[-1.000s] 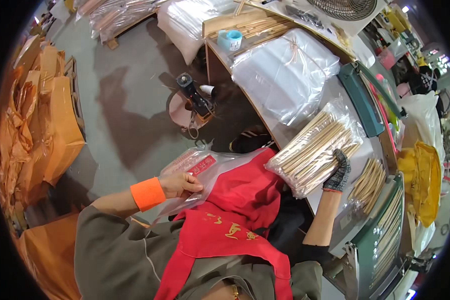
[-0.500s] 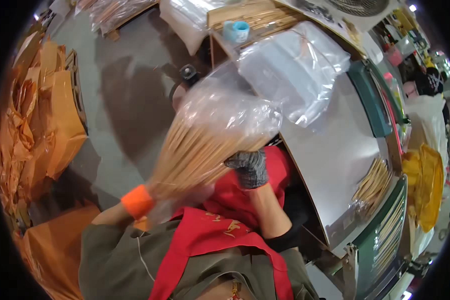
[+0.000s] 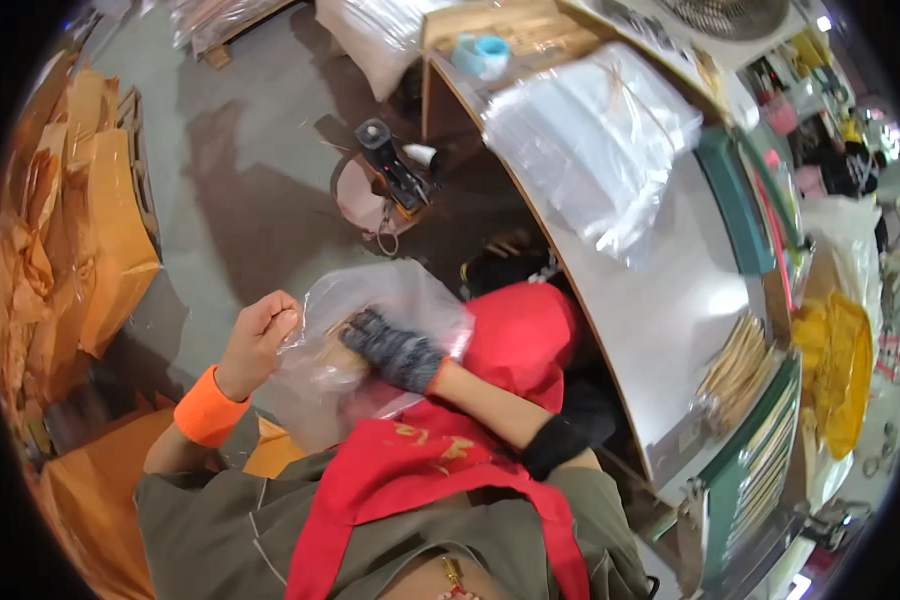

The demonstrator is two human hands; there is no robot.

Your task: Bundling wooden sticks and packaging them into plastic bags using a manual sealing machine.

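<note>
Just left of the frame's centre, the right hand, in a knitted grey glove with an orange cuff, presses down clenched on a bundle of thin tan sticks inside a crinkled clear plastic bag. The bare left hand, above an orange wristband, pinches the bag's left edge in a closed fist. Below them hangs a smooth red apron. Right of centre curves the pale, glossy bench, bearing a stack of clear flat bags at upper right and more tan sticks at right. Orange-brown cartons crowd the left edge.
</note>
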